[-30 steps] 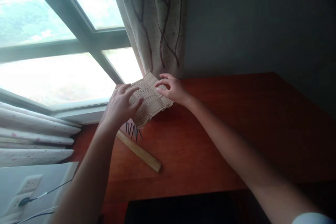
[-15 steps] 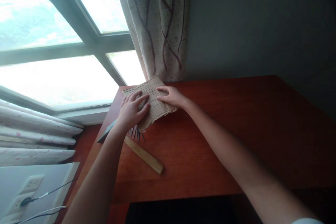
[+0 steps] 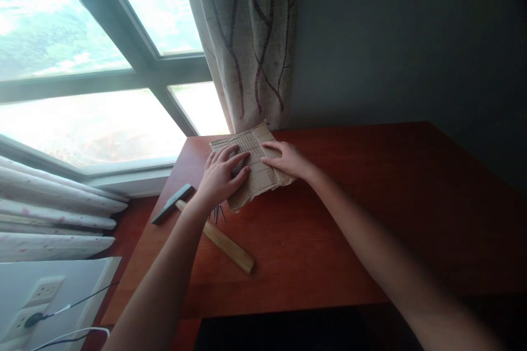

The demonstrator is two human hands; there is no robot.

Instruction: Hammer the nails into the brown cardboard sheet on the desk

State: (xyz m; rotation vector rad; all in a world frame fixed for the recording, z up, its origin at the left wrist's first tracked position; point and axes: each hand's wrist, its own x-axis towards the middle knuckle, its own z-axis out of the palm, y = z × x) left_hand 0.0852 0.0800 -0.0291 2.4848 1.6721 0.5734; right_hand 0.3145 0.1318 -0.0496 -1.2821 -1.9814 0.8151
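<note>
The left hand lies palm down with its fingers loosely spread, fingertips and thumb on the cardboard; it presses flat rather than grasping. The right hand is half open, thumb and forefinger parted in a small gap and tips at the surface; whether its hidden fingers pinch the edge, I cannot tell.

Between them is the corrugated cardboard sheet, on the far left part of the table, with the left hand at its 8 o'clock and the right at 3 o'clock. It looks light and dry, unlikely to slip, and stiff along the flutes yet ready to fold at its creases. The patch punched with rows of holes is probably its weakest part, and the torn near edge may fray. Sound holds would be the plain borders at 3 and 9 o'clock, one hand each side, with a flat palm to steady it.

At the sheet's 7 o'clock lie a few thin dark nails, partly hidden by the left wrist. Beyond them, the hammer runs under the left forearm, metal head towards 8 o'clock, wooden handle-end towards 6.

Outward, the wooden table meets the branch-patterned curtain at 12 o'clock and the window at 10.
</note>
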